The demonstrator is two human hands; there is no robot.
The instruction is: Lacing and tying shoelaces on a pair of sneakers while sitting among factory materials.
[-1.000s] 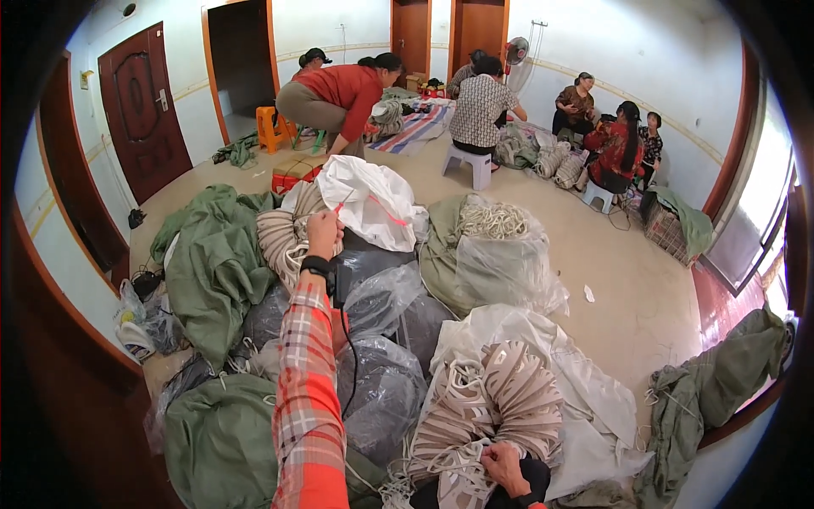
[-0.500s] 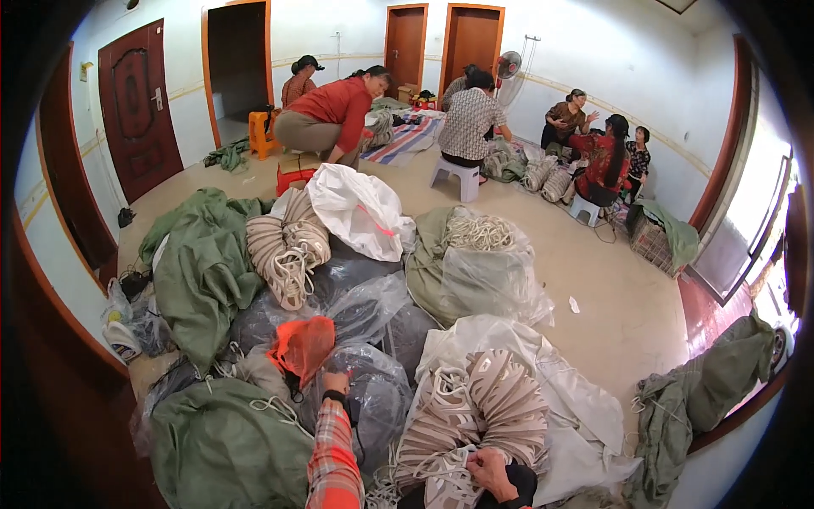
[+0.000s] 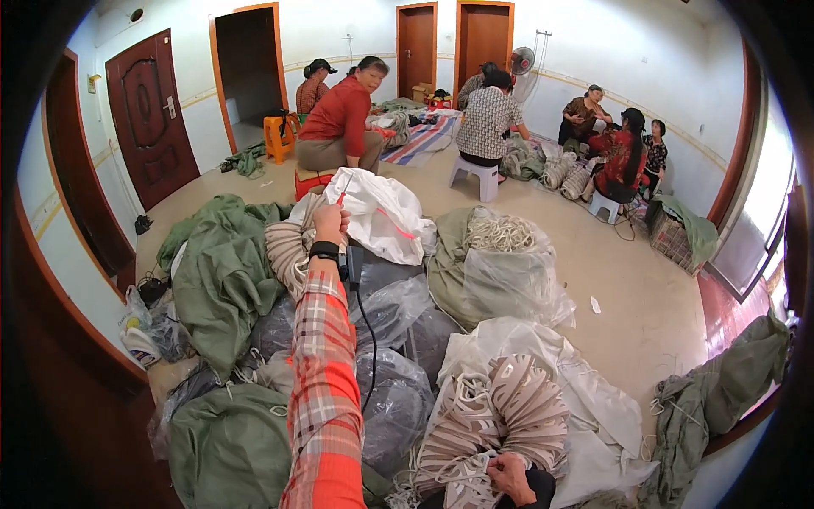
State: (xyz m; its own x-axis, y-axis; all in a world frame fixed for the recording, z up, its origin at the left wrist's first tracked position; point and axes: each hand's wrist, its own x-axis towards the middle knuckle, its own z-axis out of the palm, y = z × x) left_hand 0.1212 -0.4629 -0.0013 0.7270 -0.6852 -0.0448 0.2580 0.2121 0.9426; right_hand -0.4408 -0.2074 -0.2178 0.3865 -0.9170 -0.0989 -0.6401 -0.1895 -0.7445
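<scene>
My left hand (image 3: 331, 223) is stretched far forward, closed around a thin pointed thing with a red part (image 3: 342, 193), too small to name. It is beside a bundle of beige shoe uppers (image 3: 288, 254) and a white sack (image 3: 373, 212). A dark device (image 3: 349, 265) with a hanging cord is at my left wrist. Low in the view, my right hand (image 3: 510, 479) has bent fingers on the pale laces of a second bundle of beige shoe uppers (image 3: 526, 407), which is fanned out on a white sheet (image 3: 593, 424) before me.
Green cloth sacks (image 3: 220, 280) and clear plastic bags (image 3: 390, 399) crowd the left and middle. A bag of pale laces (image 3: 509, 263) stands beyond. A person in red (image 3: 335, 123) sits facing this way; several others sit farther back. Green cloth (image 3: 721, 399) hangs at right.
My left hand has moved forward and up from the orange bag to the far bundle, and my forearm now covers that bag. The person in red has straightened up. My right hand stays on the laces.
</scene>
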